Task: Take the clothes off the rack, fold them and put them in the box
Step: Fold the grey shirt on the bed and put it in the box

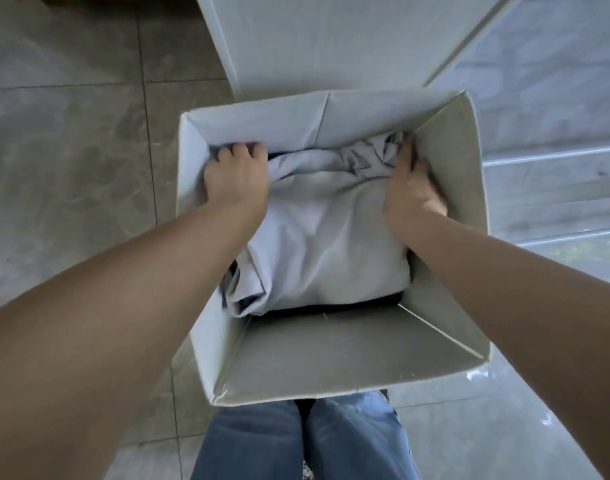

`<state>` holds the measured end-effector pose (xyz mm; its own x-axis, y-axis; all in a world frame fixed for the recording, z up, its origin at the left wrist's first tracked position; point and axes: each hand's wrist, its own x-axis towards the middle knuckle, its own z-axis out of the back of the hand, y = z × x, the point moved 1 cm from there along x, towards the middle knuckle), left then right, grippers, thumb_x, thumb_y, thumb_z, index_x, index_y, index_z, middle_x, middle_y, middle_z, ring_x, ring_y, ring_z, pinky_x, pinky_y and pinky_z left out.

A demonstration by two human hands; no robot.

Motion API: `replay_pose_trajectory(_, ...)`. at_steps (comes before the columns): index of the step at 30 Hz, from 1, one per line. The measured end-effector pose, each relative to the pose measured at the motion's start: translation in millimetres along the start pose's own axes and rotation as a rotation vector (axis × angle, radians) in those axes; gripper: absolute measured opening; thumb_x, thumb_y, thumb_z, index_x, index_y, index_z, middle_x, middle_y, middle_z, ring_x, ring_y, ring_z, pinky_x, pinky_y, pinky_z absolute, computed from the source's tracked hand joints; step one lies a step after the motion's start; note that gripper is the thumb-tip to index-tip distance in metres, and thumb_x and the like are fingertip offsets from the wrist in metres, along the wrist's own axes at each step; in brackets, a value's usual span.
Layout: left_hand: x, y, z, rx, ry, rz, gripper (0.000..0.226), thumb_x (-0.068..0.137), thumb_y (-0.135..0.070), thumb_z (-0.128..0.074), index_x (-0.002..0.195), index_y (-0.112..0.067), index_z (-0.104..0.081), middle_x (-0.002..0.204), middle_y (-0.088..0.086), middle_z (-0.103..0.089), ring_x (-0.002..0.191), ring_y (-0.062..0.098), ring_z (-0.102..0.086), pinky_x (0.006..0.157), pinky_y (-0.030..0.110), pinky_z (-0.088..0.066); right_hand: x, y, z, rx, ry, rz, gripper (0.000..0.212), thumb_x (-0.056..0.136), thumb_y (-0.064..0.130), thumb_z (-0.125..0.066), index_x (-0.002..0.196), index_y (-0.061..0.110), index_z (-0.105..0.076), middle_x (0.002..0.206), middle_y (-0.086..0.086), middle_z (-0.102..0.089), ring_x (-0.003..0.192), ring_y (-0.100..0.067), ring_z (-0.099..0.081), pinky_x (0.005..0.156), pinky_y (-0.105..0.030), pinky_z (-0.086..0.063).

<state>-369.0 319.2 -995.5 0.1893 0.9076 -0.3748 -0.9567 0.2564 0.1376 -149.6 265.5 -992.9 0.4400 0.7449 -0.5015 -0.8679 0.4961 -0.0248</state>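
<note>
A white box [331, 362] stands open on the floor right below me. Inside lies a folded pale grey garment [324, 244] on top of something dark. My left hand [236, 174] is down in the box's far left corner, its fingers curled over the garment's edge. My right hand [412, 188] is at the far right side, between the garment and the box wall, fingers reaching down along the crumpled printed part of the cloth. The fingertips of both hands are partly hidden by fabric.
Grey tiled floor [71, 150] spreads to the left. A white panel [314, 39] stands behind the box. Pale rails [553, 195] lie to the right. My legs in blue jeans [303, 441] stand against the box's near side.
</note>
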Motion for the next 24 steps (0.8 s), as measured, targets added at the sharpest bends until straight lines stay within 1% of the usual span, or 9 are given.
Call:
replay_pose_trajectory(2,-19,-6,-6,0.112,-0.327,-0.117,0.017,0.084,-0.010,-0.050,0.093,-0.018,-0.061,0.085,0.005,-0.062,0.082,0.027,-0.061,0.069,0.034,-0.047,-12,-2,-19,-0.056,-0.213,0.144,0.073,0.100,0.015,-0.045,0.159,0.016,-0.003,0.156,-0.013,-0.025,0.139,-0.033,-0.035,0.111,-0.045,-0.032)
replay_pose_trajectory(4,-54,-26,-38,0.065,-0.402,-0.328,0.013,0.079,-0.005,-0.056,0.088,-0.015,-0.058,0.084,0.006,-0.058,0.081,0.029,-0.058,0.074,0.037,-0.043,-38,-6,-47,-0.087,-0.340,0.388,0.073,0.093,0.009,-0.056,0.157,0.009,-0.021,0.161,-0.013,-0.025,0.145,-0.033,-0.030,0.117,-0.044,-0.025)
replay_pose_trajectory(6,-86,-44,-66,-0.018,-0.257,-0.520,0.028,0.077,-0.013,-0.065,0.104,-0.012,-0.060,0.111,0.012,-0.061,0.109,0.034,-0.056,0.097,0.043,-0.041,-65,-10,-74,-0.104,-0.287,0.589,0.082,0.083,0.012,-0.067,0.155,0.007,-0.028,0.161,-0.015,-0.026,0.148,-0.034,-0.027,0.120,-0.047,-0.026)
replay_pose_trajectory(8,-102,-43,-89,0.021,0.048,-0.460,0.067,0.082,-0.033,-0.064,0.142,-0.014,-0.041,0.156,0.016,-0.029,0.145,0.039,-0.022,0.119,0.054,-0.013,-76,-18,-95,-0.248,-0.022,0.625,0.104,0.078,0.031,-0.069,0.159,0.016,-0.006,0.166,-0.014,0.001,0.153,-0.036,-0.002,0.124,-0.051,-0.008)
replay_pose_trajectory(10,-103,-27,-102,0.093,0.303,-0.264,0.100,0.084,-0.060,-0.054,0.157,-0.017,-0.001,0.162,0.018,0.010,0.148,0.041,0.012,0.119,0.055,0.007,-73,-26,-99,-0.404,0.158,0.566,0.121,0.075,0.051,-0.069,0.156,0.027,0.018,0.162,-0.014,0.027,0.150,-0.037,0.021,0.121,-0.055,0.009)
replay_pose_trajectory(13,-106,-11,-111,0.275,0.442,-0.225,0.131,0.071,-0.075,-0.060,0.147,-0.016,0.029,0.155,0.026,0.028,0.143,0.047,0.022,0.118,0.056,0.009,-64,-39,-101,-0.548,0.214,0.512,0.138,0.065,0.061,-0.074,0.150,0.031,0.031,0.157,-0.018,0.036,0.148,-0.035,0.027,0.113,-0.068,0.010)
replay_pose_trajectory(18,-101,-20,-117,0.338,0.434,-0.211,0.083,0.099,-0.045,-0.034,0.152,-0.015,0.023,0.157,0.023,0.026,0.145,0.046,0.018,0.119,0.056,0.005,-60,-50,-106,-0.592,0.324,0.497,0.106,0.089,0.032,-0.060,0.154,0.023,0.023,0.158,-0.019,0.033,0.149,-0.033,0.024,0.116,-0.067,-0.005)
replay_pose_trajectory(21,-102,-22,-112,0.249,0.471,-0.213,0.072,0.101,-0.049,-0.020,0.154,-0.017,0.015,0.159,0.020,0.021,0.147,0.044,0.014,0.120,0.053,0.005,-58,-50,-94,-0.658,0.421,0.477,0.093,0.096,0.029,-0.050,0.155,0.019,0.021,0.160,-0.020,0.027,0.151,-0.032,0.020,0.118,-0.064,0.002)
replay_pose_trajectory(24,-111,-17,-97,0.051,0.485,-0.218,0.075,0.098,-0.057,-0.023,0.156,-0.021,0.007,0.162,0.016,0.016,0.149,0.040,0.009,0.121,0.050,0.003,-62,-52,-75,-0.694,0.519,0.470,0.094,0.096,0.028,-0.051,0.155,0.018,0.022,0.160,-0.021,0.027,0.151,-0.033,0.019,0.119,-0.061,0.007)
